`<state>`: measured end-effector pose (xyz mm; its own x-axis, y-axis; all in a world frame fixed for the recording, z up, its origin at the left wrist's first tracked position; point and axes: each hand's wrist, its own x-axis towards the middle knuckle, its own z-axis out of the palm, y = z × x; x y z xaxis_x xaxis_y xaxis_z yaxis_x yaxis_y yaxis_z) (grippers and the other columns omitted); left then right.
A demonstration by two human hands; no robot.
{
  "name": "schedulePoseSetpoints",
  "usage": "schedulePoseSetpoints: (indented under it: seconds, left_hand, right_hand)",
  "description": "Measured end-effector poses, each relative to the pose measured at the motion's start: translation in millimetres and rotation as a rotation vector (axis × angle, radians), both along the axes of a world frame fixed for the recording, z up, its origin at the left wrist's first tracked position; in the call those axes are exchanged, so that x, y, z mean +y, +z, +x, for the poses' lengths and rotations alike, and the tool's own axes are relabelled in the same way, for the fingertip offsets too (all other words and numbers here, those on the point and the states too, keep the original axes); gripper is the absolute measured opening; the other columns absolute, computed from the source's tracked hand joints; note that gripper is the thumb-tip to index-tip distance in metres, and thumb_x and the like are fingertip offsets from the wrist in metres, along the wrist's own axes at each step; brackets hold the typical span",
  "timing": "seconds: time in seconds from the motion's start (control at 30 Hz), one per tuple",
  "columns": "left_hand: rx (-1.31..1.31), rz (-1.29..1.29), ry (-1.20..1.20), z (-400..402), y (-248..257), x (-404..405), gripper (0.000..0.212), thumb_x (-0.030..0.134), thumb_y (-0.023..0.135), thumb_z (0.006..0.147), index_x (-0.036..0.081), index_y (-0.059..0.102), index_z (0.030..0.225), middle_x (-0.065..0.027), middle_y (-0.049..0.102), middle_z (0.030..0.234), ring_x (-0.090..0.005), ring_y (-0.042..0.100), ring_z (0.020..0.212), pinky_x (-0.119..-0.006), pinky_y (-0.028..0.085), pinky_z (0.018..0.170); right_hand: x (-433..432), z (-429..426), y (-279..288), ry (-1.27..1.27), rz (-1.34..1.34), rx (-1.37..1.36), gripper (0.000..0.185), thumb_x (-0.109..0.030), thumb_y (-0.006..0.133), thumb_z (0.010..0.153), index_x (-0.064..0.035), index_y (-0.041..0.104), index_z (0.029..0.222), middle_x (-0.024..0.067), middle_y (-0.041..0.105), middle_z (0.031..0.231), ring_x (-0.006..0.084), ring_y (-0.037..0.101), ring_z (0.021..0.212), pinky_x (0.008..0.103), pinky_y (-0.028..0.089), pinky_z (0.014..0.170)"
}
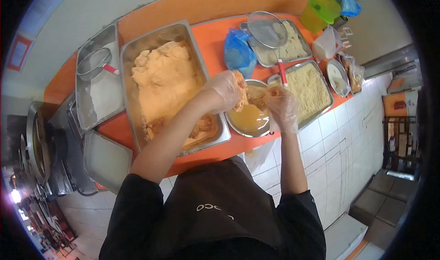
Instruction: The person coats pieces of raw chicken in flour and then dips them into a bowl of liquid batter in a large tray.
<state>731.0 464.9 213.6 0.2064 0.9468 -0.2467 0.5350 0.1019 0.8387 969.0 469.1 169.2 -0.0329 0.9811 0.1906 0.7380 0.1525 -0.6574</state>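
My left hand (223,90), in a clear plastic glove, grips an orange-coated piece of food (241,95) at the left rim of a steel bowl (244,134). Yellow liquid (248,117), like beaten egg, lies in the bowl. Also gloved, my right hand (284,110) holds a wet brownish piece of food (258,95) over the bowl's right side; its exact kind is unclear. Left of the bowl stands a deep steel pan (199,52) heaped with orange seasoned flour (165,78). Darker coated pieces (203,126) lie at its near end, partly hidden by my left forearm.
At left are a tray of white powder (106,98) with a strainer (94,64) and a tray of pale liquid (106,160). Rightward are a tray of crumbs (309,91), a red-handled strainer (267,29) over another tray, a blue plastic bag (239,52) and a green container (316,16).
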Motion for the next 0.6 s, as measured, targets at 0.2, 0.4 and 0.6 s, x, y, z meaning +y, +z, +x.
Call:
schedulePoseSetpoints:
  seconds: [0.2, 0.4, 0.6]
  left_hand:
    - [0.149, -0.173, -0.136, 54, -45, 7, 0.019, 0.020, 0.064, 0.096, 0.004, 0.072, 0.103, -0.0168, 0.075, 0.090, -0.0285, 0.071, 0.079, -0.040, 0.056, 0.073]
    - [0.672, -0.088, -0.258, 72, -112, 30, 0.020, 0.024, 0.064, 0.094, 0.010, 0.078, 0.095, -0.0174, 0.076, 0.097, -0.0321, 0.074, 0.088, -0.045, 0.057, 0.075]
    - [0.884, -0.025, -0.224, 80, -154, 35, 0.023, 0.022, 0.068, 0.091, 0.011, 0.080, 0.108, -0.0131, 0.076, 0.110, -0.0290, 0.073, 0.107, -0.041, 0.061, 0.083]
  right_hand:
    - [-10, 22, -65, -0.043, -0.144, -0.070, 0.020, -0.021, 0.074, 0.074, -0.0060, 0.075, 0.088, 0.0220, 0.072, 0.081, 0.0408, 0.071, 0.079, 0.0492, 0.056, 0.075]
    - [-9, 37, -101, 0.064, 0.078, -0.399, 0.016, -0.020, 0.073, 0.080, -0.0043, 0.072, 0.079, 0.0199, 0.071, 0.077, 0.0396, 0.068, 0.075, 0.0508, 0.054, 0.069]
    - [-4, 35, -107, 0.065, -0.027, -0.587, 0.017, -0.020, 0.066, 0.082, -0.0050, 0.073, 0.080, 0.0160, 0.072, 0.079, 0.0324, 0.068, 0.086, 0.0458, 0.051, 0.076]
